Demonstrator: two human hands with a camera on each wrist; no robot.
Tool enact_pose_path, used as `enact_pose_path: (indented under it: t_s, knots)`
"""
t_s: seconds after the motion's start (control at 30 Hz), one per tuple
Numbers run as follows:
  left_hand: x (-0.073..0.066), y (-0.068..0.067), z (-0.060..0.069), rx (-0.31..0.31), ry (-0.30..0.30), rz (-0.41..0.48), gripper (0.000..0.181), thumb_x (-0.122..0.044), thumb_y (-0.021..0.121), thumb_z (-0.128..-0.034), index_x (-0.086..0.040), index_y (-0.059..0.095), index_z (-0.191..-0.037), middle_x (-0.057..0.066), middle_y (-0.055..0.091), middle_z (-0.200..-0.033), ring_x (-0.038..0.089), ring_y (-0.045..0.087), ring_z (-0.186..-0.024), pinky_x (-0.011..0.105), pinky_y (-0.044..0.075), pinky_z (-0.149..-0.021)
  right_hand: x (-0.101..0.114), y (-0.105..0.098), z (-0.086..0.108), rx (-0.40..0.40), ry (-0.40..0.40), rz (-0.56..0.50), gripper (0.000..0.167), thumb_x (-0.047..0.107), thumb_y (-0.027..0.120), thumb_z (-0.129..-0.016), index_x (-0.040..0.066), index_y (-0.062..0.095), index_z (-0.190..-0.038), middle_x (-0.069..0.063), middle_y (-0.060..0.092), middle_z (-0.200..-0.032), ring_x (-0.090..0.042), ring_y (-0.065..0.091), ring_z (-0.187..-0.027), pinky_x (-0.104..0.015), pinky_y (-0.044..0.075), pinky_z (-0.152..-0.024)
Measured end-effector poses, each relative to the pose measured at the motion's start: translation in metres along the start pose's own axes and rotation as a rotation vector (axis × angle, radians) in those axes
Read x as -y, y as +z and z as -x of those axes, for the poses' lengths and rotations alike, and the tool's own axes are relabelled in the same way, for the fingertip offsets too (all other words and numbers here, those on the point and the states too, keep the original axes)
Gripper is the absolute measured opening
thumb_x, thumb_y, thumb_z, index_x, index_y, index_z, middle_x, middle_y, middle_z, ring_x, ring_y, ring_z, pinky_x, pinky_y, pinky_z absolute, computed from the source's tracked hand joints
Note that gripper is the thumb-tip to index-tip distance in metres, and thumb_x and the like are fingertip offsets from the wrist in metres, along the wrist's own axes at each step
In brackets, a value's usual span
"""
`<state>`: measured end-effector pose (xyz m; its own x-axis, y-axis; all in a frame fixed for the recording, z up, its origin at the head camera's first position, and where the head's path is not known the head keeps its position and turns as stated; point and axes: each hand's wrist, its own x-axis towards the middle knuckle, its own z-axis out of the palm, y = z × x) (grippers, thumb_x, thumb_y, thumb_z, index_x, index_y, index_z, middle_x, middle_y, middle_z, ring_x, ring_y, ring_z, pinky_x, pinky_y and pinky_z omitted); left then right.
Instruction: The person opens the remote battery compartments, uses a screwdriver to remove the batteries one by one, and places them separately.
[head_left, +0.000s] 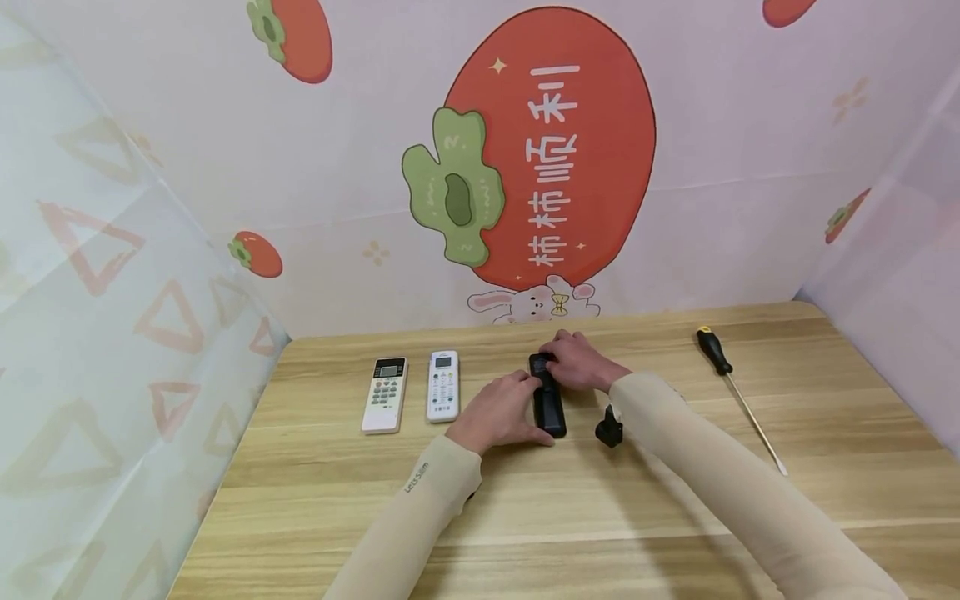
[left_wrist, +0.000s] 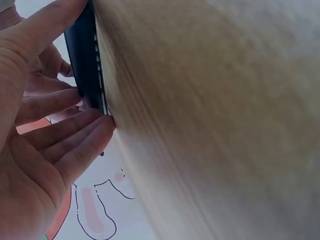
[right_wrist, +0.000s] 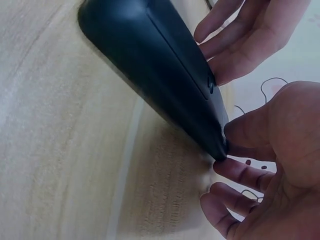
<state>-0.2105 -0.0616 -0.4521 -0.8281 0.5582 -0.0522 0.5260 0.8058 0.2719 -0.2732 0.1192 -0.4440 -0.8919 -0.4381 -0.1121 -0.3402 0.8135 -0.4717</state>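
A black remote control (head_left: 551, 412) lies on the wooden table between both hands, lengthwise away from me. Its back, with the battery cover (right_wrist: 175, 42), faces up in the right wrist view. My left hand (head_left: 498, 414) holds it along the left side, the thumb by the near end and the fingers farther up. At the far end, my right hand (head_left: 583, 364) pinches the remote between thumb and fingers. The left wrist view shows my left hand (left_wrist: 35, 175) with its fingertips against the remote's edge (left_wrist: 85, 55). Part of the far end is hidden by the fingers.
Two white remote controls, one (head_left: 385, 396) farther left and another (head_left: 443, 387) nearer, lie left of the hands. A screwdriver (head_left: 716, 354) with a black and yellow handle lies at the right. Behind the table (head_left: 300, 500) stands a printed wall covering (head_left: 337, 167).
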Motion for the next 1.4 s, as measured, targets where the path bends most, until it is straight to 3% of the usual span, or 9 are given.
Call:
enact_pose_path:
  t_s: [0.53,0.83,1.03,1.4]
  knots:
    - [-0.002,-0.003,0.002,0.026,-0.03,0.014,0.091,-0.061,0.085,-0.0735,-0.007,0.057,-0.142,0.012,0.058,-0.138,0.022,0.058,-0.12,0.036,0.048,-0.104,-0.005,0.01,0.002,-0.036,-0.021,0.015,0.038,0.014,0.054,-0.103,-0.002,0.06,-0.138,-0.022,0.052,-0.126,-0.037,0.044,-0.113,-0.049,0.042,-0.099]
    - [0.0,-0.001,0.002,0.017,-0.02,0.02,0.091,-0.059,0.085,-0.0744,-0.007,0.056,-0.143,0.012,0.057,-0.139,0.022,0.057,-0.122,0.036,0.047,-0.104,-0.009,0.018,0.008,-0.155,-0.067,-0.048,0.037,0.018,0.059,-0.102,-0.002,0.062,-0.133,-0.019,0.056,-0.118,-0.035,0.048,-0.107,-0.048,0.045,-0.092]
    - [0.0,0.001,0.001,0.015,-0.013,0.008,0.093,-0.06,0.084,-0.0742,-0.007,0.055,-0.144,0.012,0.057,-0.14,0.022,0.056,-0.124,0.036,0.046,-0.106,-0.012,0.023,0.012,-0.234,-0.073,-0.08,0.035,0.02,0.06,-0.103,-0.001,0.064,-0.13,-0.017,0.058,-0.117,-0.032,0.053,-0.108,-0.047,0.048,-0.095]
    - [0.002,-0.007,0.003,0.024,-0.038,0.054,0.099,-0.063,0.083,-0.0732,-0.009,0.049,-0.149,0.011,0.054,-0.143,0.022,0.054,-0.128,0.038,0.046,-0.107,-0.011,0.021,0.027,-0.226,-0.103,-0.128,0.027,0.02,0.063,-0.102,0.003,0.066,-0.122,-0.012,0.056,-0.116,-0.025,0.055,-0.102,-0.043,0.051,-0.09]
